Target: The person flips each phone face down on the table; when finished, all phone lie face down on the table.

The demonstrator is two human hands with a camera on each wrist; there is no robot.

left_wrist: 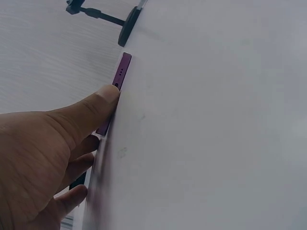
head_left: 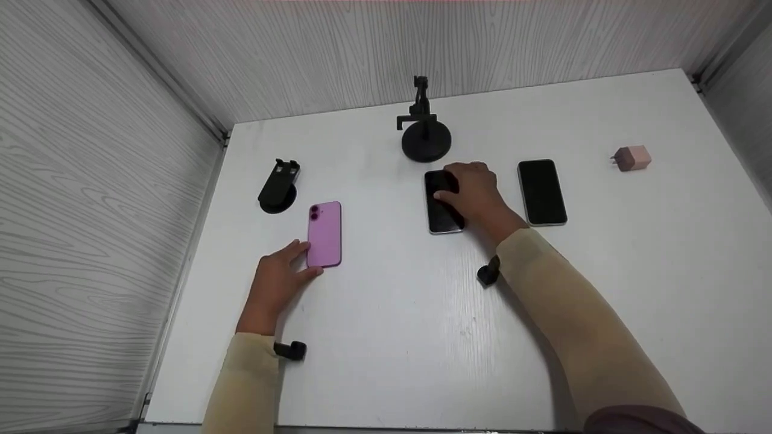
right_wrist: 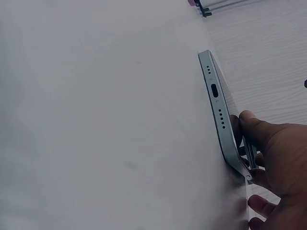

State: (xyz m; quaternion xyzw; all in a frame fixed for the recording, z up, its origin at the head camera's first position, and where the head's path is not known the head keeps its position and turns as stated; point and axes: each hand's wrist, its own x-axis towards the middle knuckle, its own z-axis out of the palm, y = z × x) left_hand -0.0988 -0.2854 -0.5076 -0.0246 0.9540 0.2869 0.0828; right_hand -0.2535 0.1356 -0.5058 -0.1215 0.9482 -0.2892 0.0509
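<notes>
A pink smartphone (head_left: 325, 235) lies back up at the left, its two camera lenses at the top. My left hand (head_left: 278, 282) is at its lower left corner, fingers touching the left edge and thumb against the bottom edge; the left wrist view shows that thumb by the purple-looking bottom edge (left_wrist: 122, 69). Right of it lies a black-screened smartphone (head_left: 439, 214) with a silver frame. My right hand (head_left: 479, 191) grips this one from the right, thumb over the screen; its fingertips are partly hidden. The right wrist view shows the phone's bottom edge (right_wrist: 216, 103) with its charging port.
Behind the held phone stands a black phone stand (head_left: 426, 141) with a round base. A smaller black stand (head_left: 278, 185) is at the left. Another dark-screened smartphone (head_left: 542, 193) lies right of my right hand, and a pink charger plug (head_left: 632, 158) sits farther right. Walls enclose the white table (head_left: 386, 349).
</notes>
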